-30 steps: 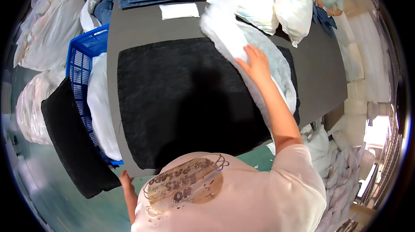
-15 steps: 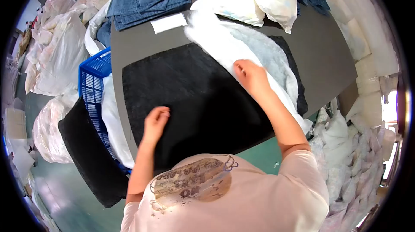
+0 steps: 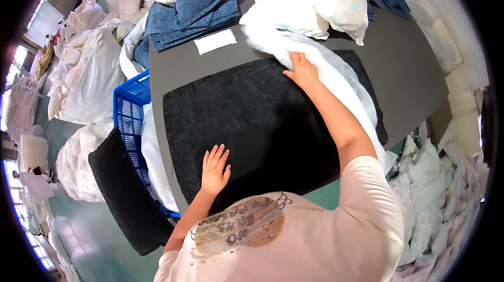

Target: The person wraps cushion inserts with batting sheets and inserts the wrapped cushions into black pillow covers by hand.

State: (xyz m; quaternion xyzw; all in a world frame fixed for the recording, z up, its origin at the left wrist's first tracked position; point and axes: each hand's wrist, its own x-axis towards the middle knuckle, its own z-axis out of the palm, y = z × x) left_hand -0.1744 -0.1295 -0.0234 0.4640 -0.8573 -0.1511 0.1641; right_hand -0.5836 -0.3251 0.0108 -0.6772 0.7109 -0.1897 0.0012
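We've hands apart: L hand flat, fingers spread, on black cloth; R hand, nearer, at edge of white wadding, pinching or not we can't tell. Wadding's on cloth's R side, long axis diag., far L to near R.

Black cloth; white batting; grey table; blue crate.

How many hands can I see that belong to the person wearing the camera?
2. The left hand is over the black cloth, and the right hand is at the edge of the white padding. Neither is hidden.
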